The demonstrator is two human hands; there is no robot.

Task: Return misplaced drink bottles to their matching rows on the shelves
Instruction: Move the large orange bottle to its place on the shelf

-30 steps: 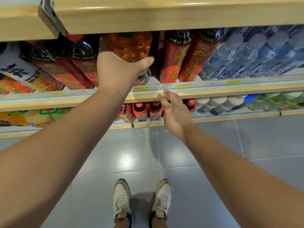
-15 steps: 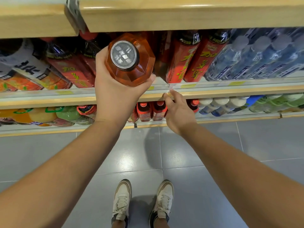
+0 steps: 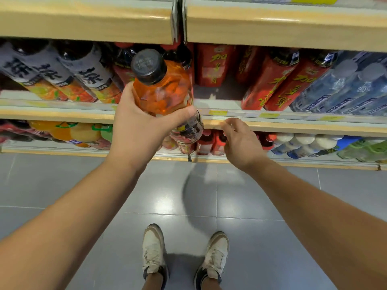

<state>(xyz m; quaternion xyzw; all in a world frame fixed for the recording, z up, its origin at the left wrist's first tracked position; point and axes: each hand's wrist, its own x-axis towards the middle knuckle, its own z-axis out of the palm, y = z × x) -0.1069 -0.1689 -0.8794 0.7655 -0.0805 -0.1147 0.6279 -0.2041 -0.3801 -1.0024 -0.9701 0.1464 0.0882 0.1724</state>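
Thumb (image 3: 180,118) of your left hand (image 3: 138,126) wraps across the front of the orange bottle (image 3: 165,95), low on its body, just above the dark label band. The other fingers are hidden behind it, so you grip it round the waist. The bottle sits at the centre of the frame, clear of the shelf (image 3: 293,124) and tilted, with its black cap (image 3: 148,66) toward you and its base pointing down.

It looks full, so expect real weight for one hand. The plastic wall is likely smooth and will give a little if squeezed. Hold it at mid-body as now, not by the cap.

Your right hand (image 3: 240,143) is loosely curled and holds nothing, just below the shelf's front edge, right of centre. Beyond it is a gap (image 3: 219,93) beside the red bottles (image 3: 278,84).
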